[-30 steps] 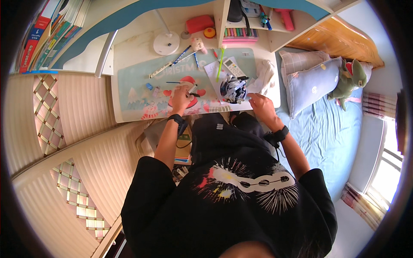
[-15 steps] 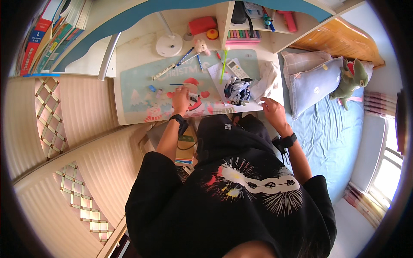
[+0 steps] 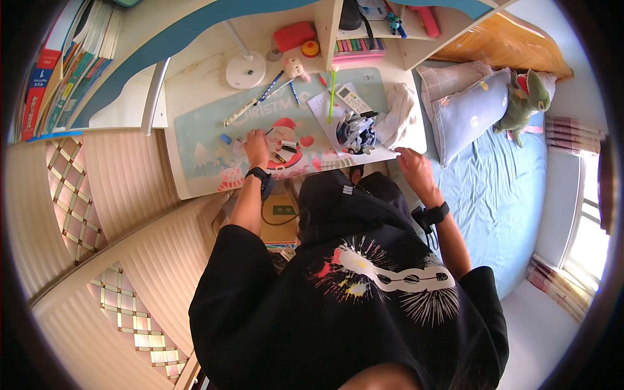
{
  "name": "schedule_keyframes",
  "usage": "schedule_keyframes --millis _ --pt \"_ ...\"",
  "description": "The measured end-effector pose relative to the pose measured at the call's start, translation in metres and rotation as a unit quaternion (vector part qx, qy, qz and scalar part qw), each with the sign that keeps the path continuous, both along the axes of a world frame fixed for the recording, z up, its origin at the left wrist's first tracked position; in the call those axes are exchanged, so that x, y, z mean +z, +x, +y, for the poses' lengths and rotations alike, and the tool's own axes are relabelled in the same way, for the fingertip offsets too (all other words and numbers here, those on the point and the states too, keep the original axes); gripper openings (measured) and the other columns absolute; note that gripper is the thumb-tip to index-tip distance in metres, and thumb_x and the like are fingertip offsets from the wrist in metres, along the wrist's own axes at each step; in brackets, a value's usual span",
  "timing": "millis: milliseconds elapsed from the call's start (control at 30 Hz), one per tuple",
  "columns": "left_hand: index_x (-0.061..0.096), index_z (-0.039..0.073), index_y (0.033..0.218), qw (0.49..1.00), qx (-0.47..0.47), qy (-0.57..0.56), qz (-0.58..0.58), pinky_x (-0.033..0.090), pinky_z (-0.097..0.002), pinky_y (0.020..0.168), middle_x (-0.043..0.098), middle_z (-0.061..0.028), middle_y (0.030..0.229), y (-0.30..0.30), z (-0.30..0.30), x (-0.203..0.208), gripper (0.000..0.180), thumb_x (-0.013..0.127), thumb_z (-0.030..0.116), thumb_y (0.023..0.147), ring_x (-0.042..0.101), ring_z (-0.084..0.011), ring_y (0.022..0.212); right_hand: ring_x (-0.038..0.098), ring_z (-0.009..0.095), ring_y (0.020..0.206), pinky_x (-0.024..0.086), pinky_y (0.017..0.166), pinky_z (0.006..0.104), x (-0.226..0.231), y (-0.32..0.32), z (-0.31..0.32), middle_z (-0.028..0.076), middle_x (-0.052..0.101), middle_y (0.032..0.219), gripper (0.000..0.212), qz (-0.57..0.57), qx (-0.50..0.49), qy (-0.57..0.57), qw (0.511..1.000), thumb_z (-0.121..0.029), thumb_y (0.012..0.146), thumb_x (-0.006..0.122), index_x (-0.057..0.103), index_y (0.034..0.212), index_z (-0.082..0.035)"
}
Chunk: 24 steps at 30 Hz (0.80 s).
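On the desk mat, printed with a winter figure in red, my left hand rests with its fingers bunched and pointing away. They cover part of a thin dark-blue stick; whether they grip it is hidden. A small blue block and a pale pinkish piece lie left of that hand. To its right are a few short black-and-white parts. At the desk's front right edge, my right hand has its fingers curled together, with a tiny white bit at the fingertips.
A holder packed with pens stands on paper beside a white remote and a crumpled white cloth. Farther back are a lamp base, a plush-topped pen and a red pouch. A bed adjoins the right.
My left hand has moved left, off the short black-and-white parts and onto the thin blue stick. My right hand stays at the desk edge. The view has shifted slightly.
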State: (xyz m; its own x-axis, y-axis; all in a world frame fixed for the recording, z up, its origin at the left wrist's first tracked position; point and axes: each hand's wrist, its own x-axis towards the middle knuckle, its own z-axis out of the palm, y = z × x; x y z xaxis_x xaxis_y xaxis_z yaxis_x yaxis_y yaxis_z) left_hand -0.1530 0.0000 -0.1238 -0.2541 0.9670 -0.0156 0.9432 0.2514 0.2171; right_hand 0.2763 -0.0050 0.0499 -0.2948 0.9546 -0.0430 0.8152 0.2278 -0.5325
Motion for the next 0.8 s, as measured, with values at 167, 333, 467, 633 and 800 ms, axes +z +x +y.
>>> schedule_keyframes --millis 167,333,467,633,800 --pt "0.056 0.011 0.102 0.786 0.169 -0.02 -0.594 0.048 -0.0364 0.077 0.059 -0.0058 0.095 -0.012 0.003 0.006 0.014 0.057 0.01 0.089 0.059 -0.0204 0.089 0.063 0.034 0.079 0.051 0.07 0.0409 0.0 -0.013 -0.003 0.014 0.065 0.089 0.017 0.014 0.017 -0.009 1.0 -0.011 0.084 0.057 0.063 0.099 -0.006" --pt "0.053 0.01 0.115 0.477 0.152 -0.105 -0.859 0.049 -0.034 0.077 0.059 -0.0054 0.09 0.008 0.012 0.05 0.02 0.053 0.012 0.095 0.058 -0.0193 0.086 0.063 0.034 0.079 0.051 0.069 0.041 -0.005 -0.019 -0.005 0.014 0.065 0.087 0.016 0.007 0.022 -0.009 1.0 -0.012 0.084 0.057 0.063 0.098 -0.006" --pt "0.042 0.012 0.129 0.507 0.175 -0.074 -0.841 0.05 -0.0351 0.075 0.058 -0.007 0.089 0.02 0.015 0.065 0.036 0.052 0.01 0.094 0.059 -0.0197 0.086 0.063 0.033 0.078 0.051 0.069 0.0413 -0.008 -0.024 -0.004 0.014 0.064 0.085 0.015 0.007 0.034 0.01 0.999 -0.012 0.084 0.058 0.062 0.097 -0.006" --pt "0.047 0.016 0.125 0.612 0.167 -0.098 -0.767 0.051 -0.0374 0.071 0.06 -0.0079 0.088 -0.003 0.013 0.029 0.037 0.057 0.012 0.09 0.063 -0.0233 0.084 0.063 0.034 0.078 0.051 0.069 0.0414 -0.008 -0.028 -0.002 0.014 0.064 0.085 0.015 0.003 0.041 0.009 0.999 -0.012 0.084 0.058 0.062 0.097 -0.006" --pt "0.06 0.01 0.103 0.998 -0.02 -0.057 -0.003 0.049 -0.0437 0.068 0.062 -0.0098 0.094 -0.016 0.001 0.008 0.025 0.061 0.012 0.078 0.061 -0.032 0.081 0.063 0.034 0.078 0.051 0.068 0.0416 -0.007 -0.027 -0.005 0.014 0.064 0.085 0.014 -0.008 0.036 -0.002 0.999 -0.012 0.084 0.057 0.062 0.096 -0.006"
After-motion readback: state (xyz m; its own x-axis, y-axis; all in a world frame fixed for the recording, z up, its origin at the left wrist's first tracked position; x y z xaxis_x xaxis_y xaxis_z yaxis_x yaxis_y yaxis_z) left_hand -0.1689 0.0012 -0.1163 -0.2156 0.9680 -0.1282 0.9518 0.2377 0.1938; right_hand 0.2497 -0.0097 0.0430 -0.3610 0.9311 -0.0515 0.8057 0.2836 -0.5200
